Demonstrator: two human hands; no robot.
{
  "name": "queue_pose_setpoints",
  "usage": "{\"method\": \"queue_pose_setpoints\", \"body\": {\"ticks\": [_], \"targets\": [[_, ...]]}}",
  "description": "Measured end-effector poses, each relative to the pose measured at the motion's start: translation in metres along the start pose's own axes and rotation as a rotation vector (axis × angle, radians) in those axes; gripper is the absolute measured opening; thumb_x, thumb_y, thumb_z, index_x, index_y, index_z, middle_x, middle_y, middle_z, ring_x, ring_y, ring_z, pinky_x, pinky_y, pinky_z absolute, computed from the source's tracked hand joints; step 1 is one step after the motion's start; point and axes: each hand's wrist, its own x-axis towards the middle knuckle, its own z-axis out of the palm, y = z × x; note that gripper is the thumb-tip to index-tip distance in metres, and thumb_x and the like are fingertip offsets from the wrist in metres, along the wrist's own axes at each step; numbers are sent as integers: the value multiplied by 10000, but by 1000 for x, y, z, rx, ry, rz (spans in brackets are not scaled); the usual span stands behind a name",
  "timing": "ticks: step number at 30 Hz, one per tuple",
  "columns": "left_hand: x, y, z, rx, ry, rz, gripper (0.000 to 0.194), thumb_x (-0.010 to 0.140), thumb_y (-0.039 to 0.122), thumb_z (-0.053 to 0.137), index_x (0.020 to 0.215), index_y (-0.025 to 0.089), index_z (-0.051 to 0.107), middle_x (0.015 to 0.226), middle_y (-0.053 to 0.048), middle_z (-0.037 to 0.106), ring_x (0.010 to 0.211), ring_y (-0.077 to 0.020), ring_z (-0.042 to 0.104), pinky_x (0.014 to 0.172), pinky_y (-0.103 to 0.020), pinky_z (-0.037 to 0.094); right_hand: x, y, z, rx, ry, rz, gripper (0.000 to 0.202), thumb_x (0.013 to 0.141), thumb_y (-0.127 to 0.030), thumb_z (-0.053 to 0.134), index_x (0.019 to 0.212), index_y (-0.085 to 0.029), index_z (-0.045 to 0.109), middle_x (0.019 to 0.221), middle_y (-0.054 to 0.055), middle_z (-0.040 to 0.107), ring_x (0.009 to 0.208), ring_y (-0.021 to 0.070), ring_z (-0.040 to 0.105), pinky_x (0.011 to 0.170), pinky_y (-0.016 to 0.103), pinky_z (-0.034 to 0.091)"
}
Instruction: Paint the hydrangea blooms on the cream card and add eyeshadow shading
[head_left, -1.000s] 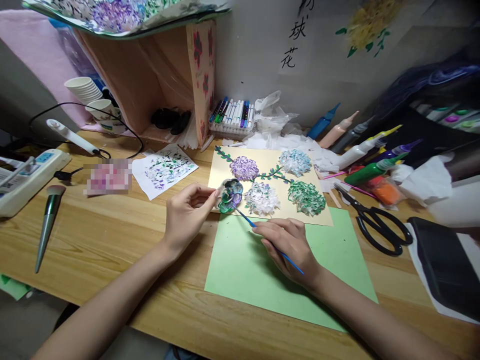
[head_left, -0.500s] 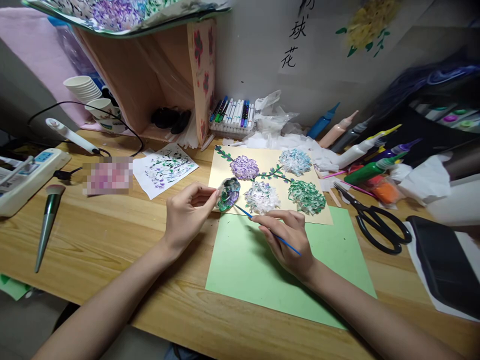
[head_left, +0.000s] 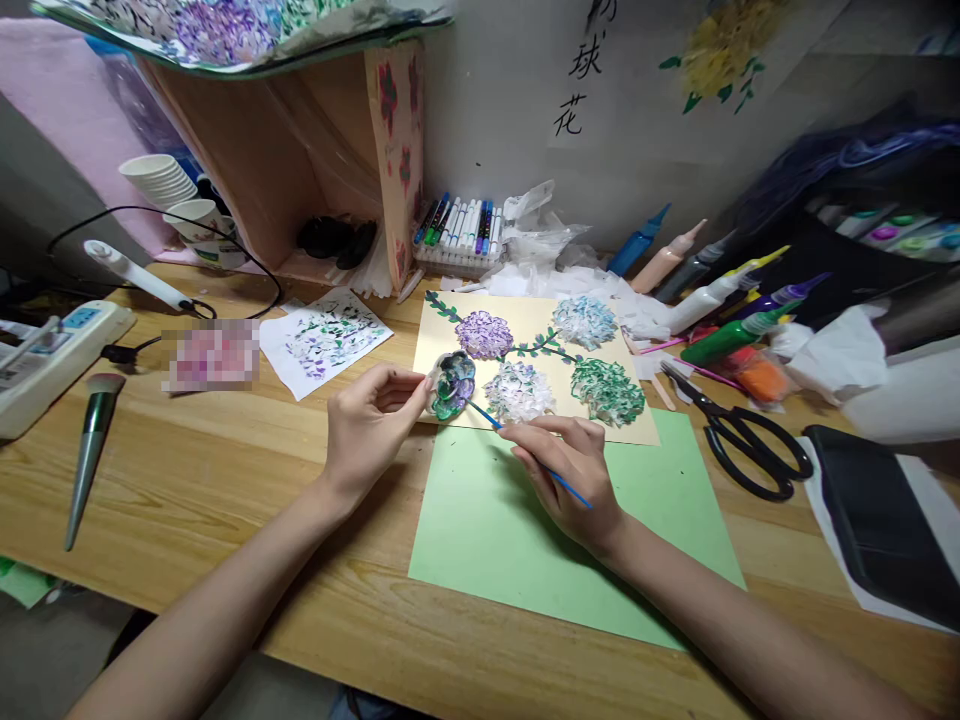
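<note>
Between thumb and fingers, my left hand (head_left: 375, 420) holds a small paint palette (head_left: 453, 388), tilted toward me and smeared with green, purple and dark paint. My right hand (head_left: 570, 475) is closed around a thin blue paintbrush (head_left: 484, 412), its tip close to the palette's right edge; whether it touches I cannot tell. Behind both hands lies a cream sheet (head_left: 637, 425) with textured flowers, among them a purple one (head_left: 484, 334), a blue one (head_left: 583, 321), a white one (head_left: 519, 392) and a green one (head_left: 607, 391). Beneath is a green sheet (head_left: 555, 560).
Black-handled scissors (head_left: 757, 450) and a dark flat object (head_left: 885, 520) lie at right. Several paint bottles (head_left: 731, 335) lean behind them. A marker set (head_left: 461, 235) stands at the back. At left are a paint-dabbed paper (head_left: 326, 340), a makeup brush (head_left: 95, 450) and a power strip (head_left: 67, 360).
The palette has turned slightly to face me more, and the brush tip sits just off its right edge instead of over it. The whole view has shifted a little.
</note>
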Motion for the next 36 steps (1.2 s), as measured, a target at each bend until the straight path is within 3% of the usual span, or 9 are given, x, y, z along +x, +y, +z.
{"method": "queue_pose_setpoints", "body": {"ticks": [13,36], "targets": [[8,-8,0,-98,34,-170,202,688,302,708,772,126,653,761,-59,708,667,-157,677,638,-240,558,-1,0,1,35,-27,-10,200,878,-126,503,1050,-213,558,891,0,712,852,170,587,779,333,321],[10,-6,-1,-153,14,-271,271,660,353,733,765,117,653,717,-51,696,651,-145,664,627,-226,545,-2,1,0,12,-38,22,192,850,-94,511,987,-220,559,878,-23,711,845,160,591,779,338,295]]}}
